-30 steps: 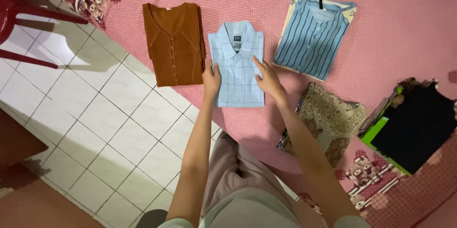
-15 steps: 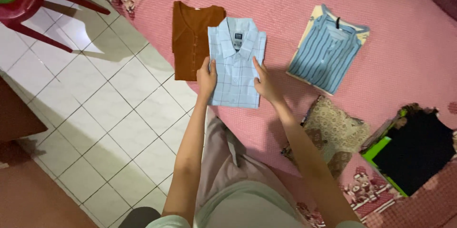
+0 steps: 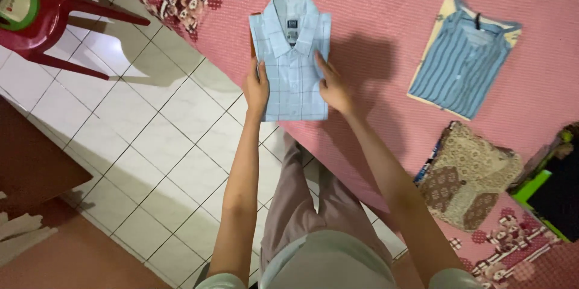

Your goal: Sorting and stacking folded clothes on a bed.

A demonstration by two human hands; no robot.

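A folded light-blue checked shirt [image 3: 292,53] lies on the pink bed cover, right on top of a folded brown top of which only a sliver [image 3: 253,35] shows at its left edge. My left hand [image 3: 256,87] grips the shirt's lower left edge. My right hand [image 3: 332,84] holds the lower right edge, fingers spread flat on the cloth.
A folded blue striped shirt [image 3: 463,60] lies to the right. A brown patterned folded cloth [image 3: 467,174] and a black-and-green folded item [image 3: 552,189] sit near the bed's edge. The pink bed cover [image 3: 374,11] ends at white floor tiles [image 3: 157,144]. A red plastic chair [image 3: 42,17] stands at the upper left.
Both hands have carried the checked shirt to the left, from beside the brown top to on top of it. The brown top is now almost fully covered.
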